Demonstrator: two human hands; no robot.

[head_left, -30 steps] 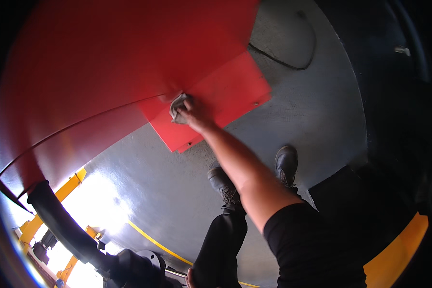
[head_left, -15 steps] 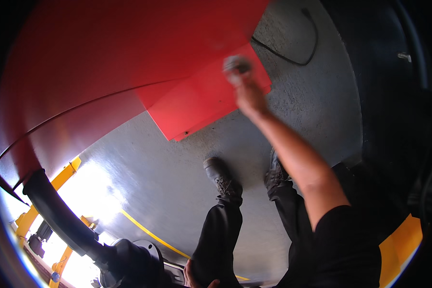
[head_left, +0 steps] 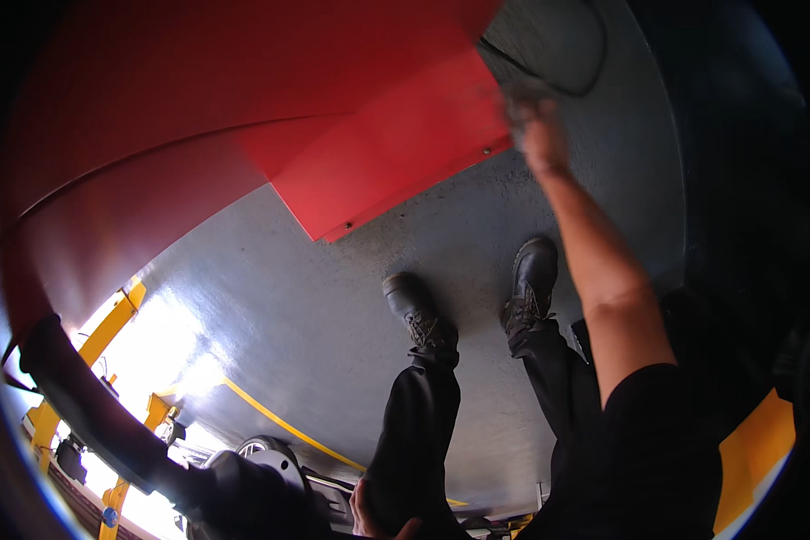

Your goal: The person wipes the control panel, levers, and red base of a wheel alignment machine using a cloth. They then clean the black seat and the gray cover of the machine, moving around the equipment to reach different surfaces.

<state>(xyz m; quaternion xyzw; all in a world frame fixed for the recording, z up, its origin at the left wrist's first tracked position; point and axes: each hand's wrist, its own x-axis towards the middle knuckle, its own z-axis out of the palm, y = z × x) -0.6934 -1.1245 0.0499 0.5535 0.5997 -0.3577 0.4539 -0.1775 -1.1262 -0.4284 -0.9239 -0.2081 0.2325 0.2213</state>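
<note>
At the right end of a red panel (head_left: 396, 148), my right hand (head_left: 544, 144) is smeared by motion at the end of an outstretched arm. It is closed on a greyish, roundish wad (head_left: 519, 101), which may be a rag; the blur hides its kind. The wad is at the panel's right edge, and I cannot tell whether it touches. My left hand (head_left: 362, 511) rests on my left leg (head_left: 409, 441) near the lower edge, thumb and fingers apart, holding nothing.
A large curved red body (head_left: 198, 108) fills the upper left. On the grey floor (head_left: 306, 297) lie a black cable (head_left: 589, 85) and a yellow line (head_left: 279, 432). A dark curved surface (head_left: 729, 180) rises at right. Yellow metal posts (head_left: 112, 328) and a thick black pipe (head_left: 108, 414) are at left.
My right hand has moved right with the greyish wad, from over the red panel to its right edge. My right foot now shows further forward. The left hand stays on the leg.
</note>
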